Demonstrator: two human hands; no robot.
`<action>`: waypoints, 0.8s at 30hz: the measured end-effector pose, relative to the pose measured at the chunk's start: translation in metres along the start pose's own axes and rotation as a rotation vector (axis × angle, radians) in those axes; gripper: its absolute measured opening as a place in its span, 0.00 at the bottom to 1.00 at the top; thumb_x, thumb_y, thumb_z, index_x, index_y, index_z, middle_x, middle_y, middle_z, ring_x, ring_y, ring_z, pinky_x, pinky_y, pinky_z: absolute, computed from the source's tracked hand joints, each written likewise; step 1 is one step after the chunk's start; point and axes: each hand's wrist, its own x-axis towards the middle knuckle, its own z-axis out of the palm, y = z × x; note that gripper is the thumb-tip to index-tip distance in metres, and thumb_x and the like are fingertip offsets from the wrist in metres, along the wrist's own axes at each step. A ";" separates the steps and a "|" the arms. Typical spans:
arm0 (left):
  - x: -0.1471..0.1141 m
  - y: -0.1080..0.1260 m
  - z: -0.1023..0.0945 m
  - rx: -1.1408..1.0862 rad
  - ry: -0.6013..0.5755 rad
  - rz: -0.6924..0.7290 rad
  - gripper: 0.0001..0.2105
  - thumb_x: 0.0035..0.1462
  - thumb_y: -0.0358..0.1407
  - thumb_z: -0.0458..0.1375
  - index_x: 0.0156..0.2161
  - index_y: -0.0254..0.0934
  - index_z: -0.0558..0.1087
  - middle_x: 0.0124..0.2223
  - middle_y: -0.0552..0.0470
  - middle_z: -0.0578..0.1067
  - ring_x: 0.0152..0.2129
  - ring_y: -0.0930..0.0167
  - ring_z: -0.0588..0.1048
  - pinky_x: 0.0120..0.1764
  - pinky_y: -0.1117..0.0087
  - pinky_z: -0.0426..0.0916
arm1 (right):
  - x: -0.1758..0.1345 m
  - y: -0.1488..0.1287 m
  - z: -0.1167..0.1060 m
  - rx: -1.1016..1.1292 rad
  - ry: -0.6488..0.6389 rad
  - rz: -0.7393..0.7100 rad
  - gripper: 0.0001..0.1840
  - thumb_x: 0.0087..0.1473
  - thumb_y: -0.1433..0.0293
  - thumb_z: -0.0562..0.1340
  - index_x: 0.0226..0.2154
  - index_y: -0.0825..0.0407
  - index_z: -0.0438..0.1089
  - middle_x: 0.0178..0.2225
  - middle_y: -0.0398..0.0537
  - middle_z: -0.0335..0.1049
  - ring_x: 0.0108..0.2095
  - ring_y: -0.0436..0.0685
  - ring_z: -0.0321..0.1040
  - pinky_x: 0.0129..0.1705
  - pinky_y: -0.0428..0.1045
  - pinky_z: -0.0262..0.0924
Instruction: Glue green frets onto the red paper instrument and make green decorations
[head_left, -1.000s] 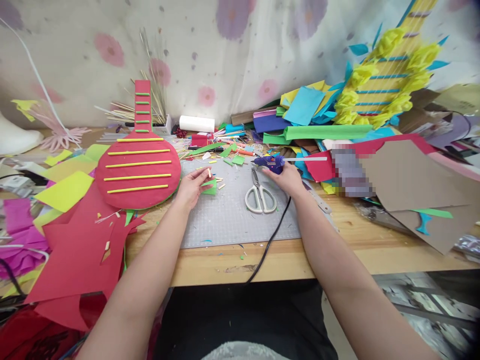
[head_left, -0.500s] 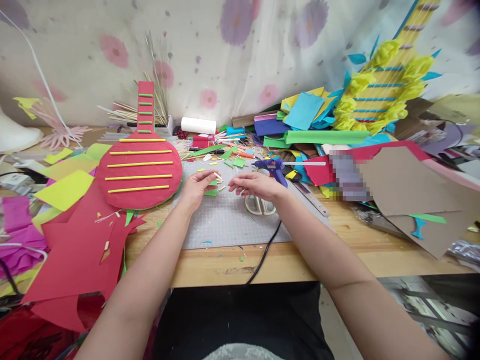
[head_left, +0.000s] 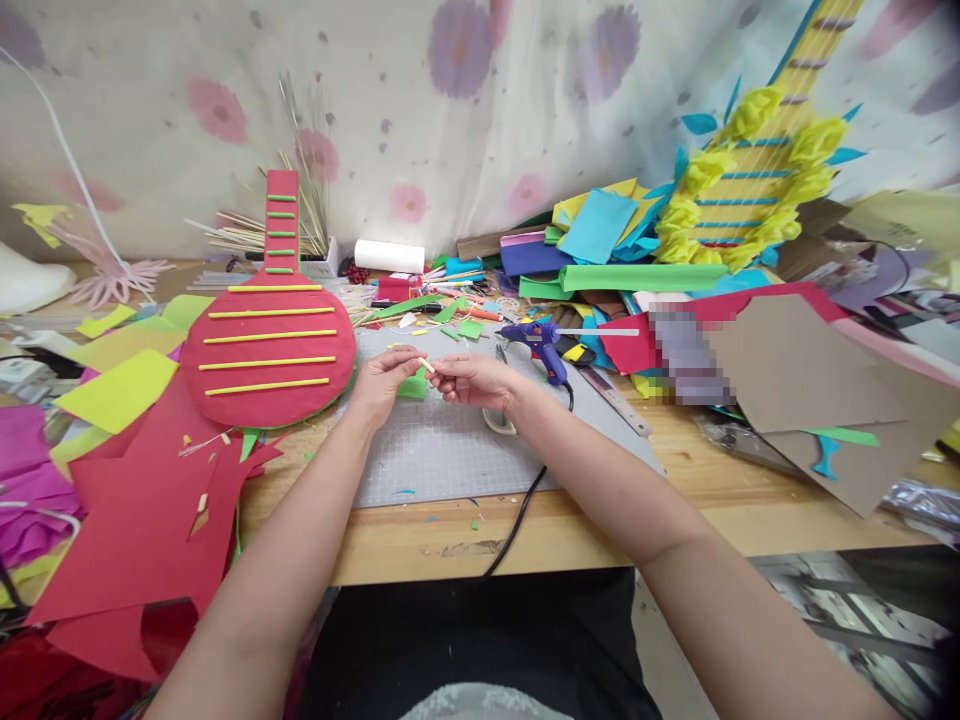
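Over the cutting mat, my left hand (head_left: 381,385) is closed in a pinch on a short pale wooden stick piece (head_left: 426,365). My right hand (head_left: 474,382) meets it from the other side, its fingertips closed at the near end of the same piece. Any other pieces inside the fingers are hidden. Beneath the hands lies a green paper scrap (head_left: 412,386). White-handled scissors (head_left: 498,424) rest partly covered by my right wrist. Just beyond is a purple hot glue gun (head_left: 541,345) with a glue stick in its back.
A red paper guitar shape (head_left: 270,375) with yellow and green strips lies left of the grey cutting mat (head_left: 450,470). A yellow flowered guitar (head_left: 750,185) leans at the back right. Cardboard (head_left: 795,370), a metal ruler (head_left: 613,398) and a black cord (head_left: 517,525) lie to the right.
My right hand has moved left to meet my left hand, and its spread fingers have closed at the stick piece. The view has shifted slightly.
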 end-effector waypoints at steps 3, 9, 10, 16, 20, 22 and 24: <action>0.000 -0.001 -0.001 0.019 -0.006 0.021 0.07 0.35 0.35 0.68 0.26 0.40 0.79 0.32 0.54 0.72 0.34 0.75 0.69 0.40 0.72 0.62 | -0.001 -0.001 0.001 0.020 -0.004 0.015 0.07 0.53 0.75 0.60 0.25 0.59 0.70 0.20 0.42 0.67 0.19 0.41 0.59 0.22 0.39 0.54; -0.001 0.001 -0.002 0.058 -0.015 0.029 0.08 0.33 0.36 0.69 0.25 0.39 0.78 0.32 0.53 0.72 0.33 0.74 0.69 0.40 0.71 0.63 | -0.002 -0.002 0.002 0.050 -0.015 0.089 0.07 0.52 0.76 0.61 0.24 0.60 0.69 0.18 0.41 0.65 0.18 0.40 0.57 0.21 0.38 0.54; -0.001 0.002 -0.002 0.061 -0.023 0.004 0.09 0.33 0.37 0.69 0.25 0.38 0.78 0.33 0.53 0.73 0.34 0.74 0.70 0.40 0.71 0.63 | -0.001 -0.002 0.002 0.048 -0.018 0.094 0.07 0.52 0.76 0.61 0.23 0.60 0.69 0.18 0.41 0.65 0.18 0.40 0.57 0.21 0.38 0.54; 0.003 0.010 -0.013 0.103 -0.003 -0.101 0.16 0.40 0.47 0.64 0.34 0.38 0.77 0.36 0.50 0.75 0.31 0.74 0.70 0.32 0.74 0.63 | -0.003 -0.008 -0.004 0.026 0.010 0.055 0.07 0.51 0.77 0.62 0.22 0.60 0.69 0.18 0.42 0.65 0.18 0.40 0.57 0.21 0.37 0.54; 0.009 0.009 -0.023 0.455 0.141 0.056 0.10 0.45 0.41 0.62 0.25 0.37 0.70 0.21 0.58 0.65 0.19 0.77 0.61 0.24 0.75 0.54 | -0.006 -0.012 -0.016 0.017 0.160 -0.020 0.07 0.49 0.78 0.62 0.21 0.59 0.69 0.17 0.41 0.64 0.18 0.40 0.57 0.20 0.37 0.52; 0.008 0.011 -0.026 0.695 0.101 0.115 0.11 0.48 0.38 0.60 0.21 0.37 0.65 0.18 0.59 0.60 0.17 0.77 0.57 0.23 0.74 0.50 | -0.004 -0.011 -0.022 0.002 0.264 -0.082 0.07 0.49 0.78 0.63 0.21 0.59 0.69 0.16 0.40 0.63 0.18 0.40 0.57 0.20 0.38 0.52; 0.006 0.015 -0.028 0.869 0.004 0.135 0.13 0.51 0.38 0.56 0.19 0.37 0.62 0.17 0.59 0.57 0.17 0.76 0.55 0.23 0.72 0.47 | -0.001 -0.008 -0.029 -0.032 0.341 -0.155 0.07 0.48 0.77 0.63 0.21 0.59 0.70 0.16 0.40 0.62 0.18 0.40 0.56 0.20 0.38 0.52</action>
